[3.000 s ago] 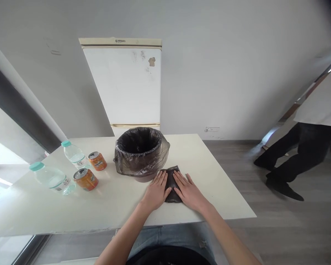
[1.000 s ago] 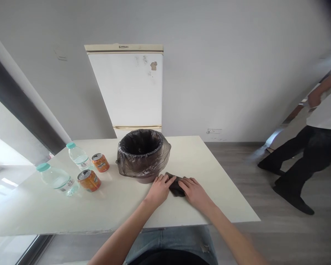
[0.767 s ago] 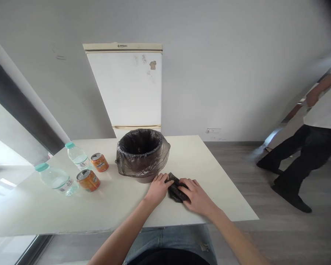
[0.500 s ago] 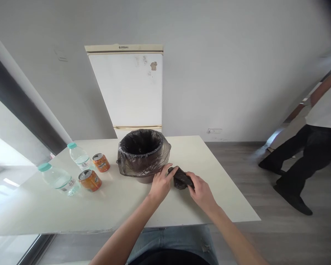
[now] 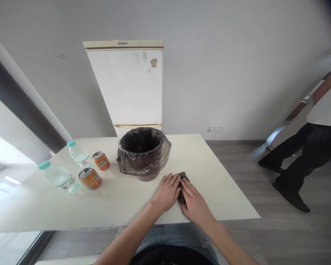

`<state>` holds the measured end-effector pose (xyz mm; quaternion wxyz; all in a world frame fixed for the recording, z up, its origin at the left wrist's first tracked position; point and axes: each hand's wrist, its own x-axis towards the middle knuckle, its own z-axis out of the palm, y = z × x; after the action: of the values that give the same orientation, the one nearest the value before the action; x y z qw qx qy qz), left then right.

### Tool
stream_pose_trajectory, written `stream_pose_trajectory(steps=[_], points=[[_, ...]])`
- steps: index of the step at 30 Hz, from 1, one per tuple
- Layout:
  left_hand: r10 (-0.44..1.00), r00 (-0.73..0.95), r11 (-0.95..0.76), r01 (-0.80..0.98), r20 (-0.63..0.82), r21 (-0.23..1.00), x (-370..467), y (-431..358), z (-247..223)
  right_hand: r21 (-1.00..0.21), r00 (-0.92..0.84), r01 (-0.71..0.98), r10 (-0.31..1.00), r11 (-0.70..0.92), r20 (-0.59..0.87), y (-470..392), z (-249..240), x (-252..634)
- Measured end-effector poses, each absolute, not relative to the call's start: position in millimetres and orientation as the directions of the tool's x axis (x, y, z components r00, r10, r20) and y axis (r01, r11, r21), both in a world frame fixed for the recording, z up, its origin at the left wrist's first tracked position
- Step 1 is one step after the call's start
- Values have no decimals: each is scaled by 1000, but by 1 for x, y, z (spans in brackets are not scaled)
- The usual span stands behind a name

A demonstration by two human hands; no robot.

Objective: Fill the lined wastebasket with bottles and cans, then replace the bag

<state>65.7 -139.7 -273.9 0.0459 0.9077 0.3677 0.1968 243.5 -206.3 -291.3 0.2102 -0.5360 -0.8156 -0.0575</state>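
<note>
A folded black plastic bag [image 5: 182,175] lies on the white table, mostly covered by my two hands. My left hand [image 5: 167,191] rests on its left side, fingers stretched out flat. From the right, my right hand [image 5: 193,200] presses on it too, its fingers extended and meeting the left fingertips. Just beyond my left hand stands a trash bin [image 5: 149,177] lined with a dark, see-through bin bag [image 5: 143,163] folded over its rim.
Left of the bin are two orange cans [image 5: 90,178] and two clear bottles [image 5: 59,178] with teal caps. A white fridge [image 5: 127,88] stands behind the table [image 5: 113,209]. At right, a person in dark trousers [image 5: 300,162] stands on the floor.
The black bag, held up between my fingers before, is now flat on the table under both hands. My hands have drawn together and flattened onto it.
</note>
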Motion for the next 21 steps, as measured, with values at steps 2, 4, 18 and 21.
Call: stream_pose_trajectory(steps=[2, 4, 18, 21], points=[[702, 648, -708, 679, 295, 192, 65, -138, -281, -144, -360, 890, 861, 432, 359, -209, -288, 246], [703, 652, -705, 691, 286, 159, 65, -136, -284, -132, -388, 884, 861, 448, 328, -211, -279, 249], [701, 688, -713, 676, 189, 186, 60, -136, -286, -129, -326, 917, 897, 377, 298, -188, -277, 224], [732, 613, -679, 688, 298, 254, 57, -137, -282, -124, -285, 933, 903, 339, 322, -188, -281, 223]])
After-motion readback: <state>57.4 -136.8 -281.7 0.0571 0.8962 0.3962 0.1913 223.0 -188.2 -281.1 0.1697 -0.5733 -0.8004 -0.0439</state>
